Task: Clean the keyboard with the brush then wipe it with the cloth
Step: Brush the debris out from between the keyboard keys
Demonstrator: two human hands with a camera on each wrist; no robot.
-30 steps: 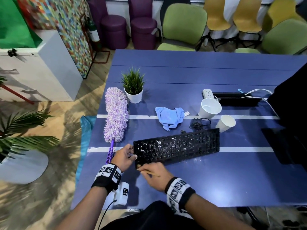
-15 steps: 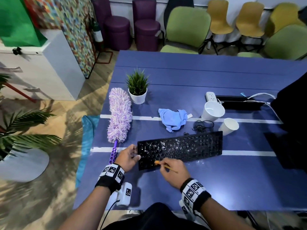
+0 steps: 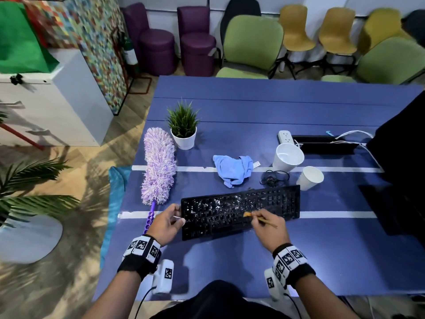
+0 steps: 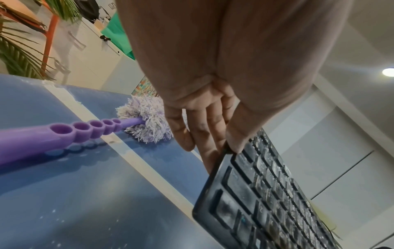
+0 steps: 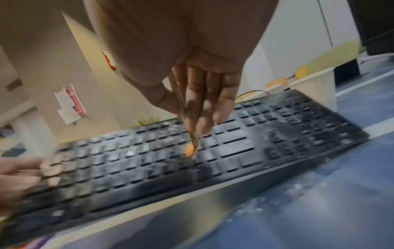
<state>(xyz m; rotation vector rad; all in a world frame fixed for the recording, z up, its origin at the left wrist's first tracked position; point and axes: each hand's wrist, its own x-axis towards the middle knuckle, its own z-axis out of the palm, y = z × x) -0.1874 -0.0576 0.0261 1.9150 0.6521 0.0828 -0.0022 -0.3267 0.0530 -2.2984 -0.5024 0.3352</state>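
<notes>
— Head view? 
— Lying on the blue table (image 3: 230, 268): black dusty keyboard (image 3: 241, 210). Left hand (image 3: 164, 223) gripping its left end; right hand (image 3: 268, 227) pinching thin orange-tipped brush (image 3: 261, 218) against keys. Crumpled blue cloth (image 3: 233, 168) lying just behind.

— Wrist views? 
— Left: thumb pressing the keyboard's corner, fingers reaching beneath. Right: brush tip touching mid-keys.

Green chairs (image 3: 253, 44) and purple stools (image 3: 156, 51) behind blue table (image 3: 253, 93)

behind keyboard (image 3: 241, 210): cloth (image 3: 233, 169), 2 cups (image 3: 288, 157) | left: duster (image 3: 158, 166)
</notes>
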